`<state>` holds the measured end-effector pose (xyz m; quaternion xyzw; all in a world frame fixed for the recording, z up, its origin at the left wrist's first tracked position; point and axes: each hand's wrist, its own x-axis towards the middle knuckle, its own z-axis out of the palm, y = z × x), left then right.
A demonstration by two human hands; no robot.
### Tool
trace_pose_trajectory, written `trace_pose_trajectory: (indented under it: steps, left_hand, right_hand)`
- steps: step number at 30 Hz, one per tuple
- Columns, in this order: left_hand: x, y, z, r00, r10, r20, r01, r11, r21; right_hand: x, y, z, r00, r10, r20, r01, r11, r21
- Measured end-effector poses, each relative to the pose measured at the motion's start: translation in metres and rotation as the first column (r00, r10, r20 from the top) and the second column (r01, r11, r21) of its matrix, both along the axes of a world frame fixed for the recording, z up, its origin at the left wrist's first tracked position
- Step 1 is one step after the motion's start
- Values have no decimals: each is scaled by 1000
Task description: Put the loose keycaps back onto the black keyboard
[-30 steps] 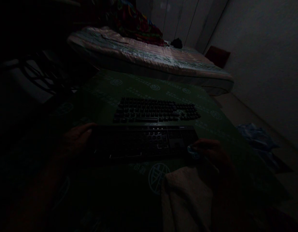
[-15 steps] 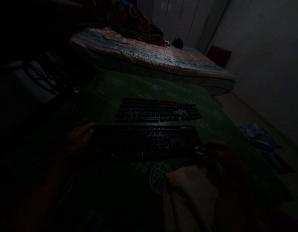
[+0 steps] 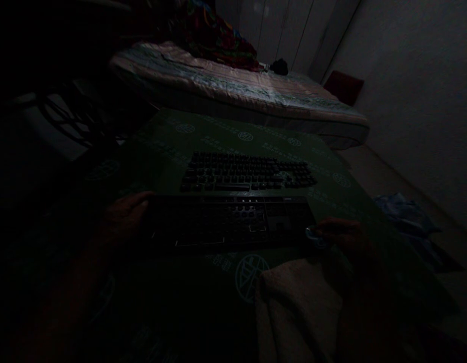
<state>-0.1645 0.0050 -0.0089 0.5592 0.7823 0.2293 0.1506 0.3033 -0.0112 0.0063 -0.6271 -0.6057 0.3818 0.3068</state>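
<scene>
A black keyboard [image 3: 214, 222] lies across the green table, its keys largely off and pale lines showing on its frame. My left hand [image 3: 125, 214] grips its left end, fingers closed along the edge. At the right end is my right hand [image 3: 341, 233], its fingers pinched on a small bluish, shiny object [image 3: 314, 237] that I cannot make out in the dark. This object is close to the keyboard's lower right corner. Loose black keycaps [image 3: 233, 171] lie in rows just behind the keyboard. A light brown cloth [image 3: 297, 307] rests on the table in front of my right hand.
The green table [image 3: 218, 132] bears printed white logos and writing. Beyond it stands a bed [image 3: 233, 88] with a red patterned blanket [image 3: 218, 40] on it. Bluish fabric [image 3: 405, 214] lies on the floor at the right, near the wall. The room is very dark.
</scene>
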Motion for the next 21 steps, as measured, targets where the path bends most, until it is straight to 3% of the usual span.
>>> trace_pose_trajectory:
  steps: [3, 9, 14, 18, 21]
  left_hand:
    - [1, 1, 2, 1000, 4, 1, -4, 1000, -22]
    - [-2, 0, -1, 1000, -4, 21, 4, 1000, -11]
    - [-6, 2, -5, 1000, -1, 3, 1, 1000, -5]
    - [-6, 0, -6, 1000, -21, 11, 20, 999, 38]
    - [-6, 0, -6, 1000, -28, -4, 28, 998, 56]
  right_hand:
    - [-2, 0, 1, 1000, 20, -8, -20, 999, -31]
    - [2, 1, 0, 990, -135, 47, 135, 991, -2]
    - [-1, 2, 0, 997, -75, 4, 75, 997, 17]
    - [0, 3, 0, 984, -174, 47, 173, 985, 14]
    - [0, 3, 0, 989, -147, 29, 147, 989, 18]
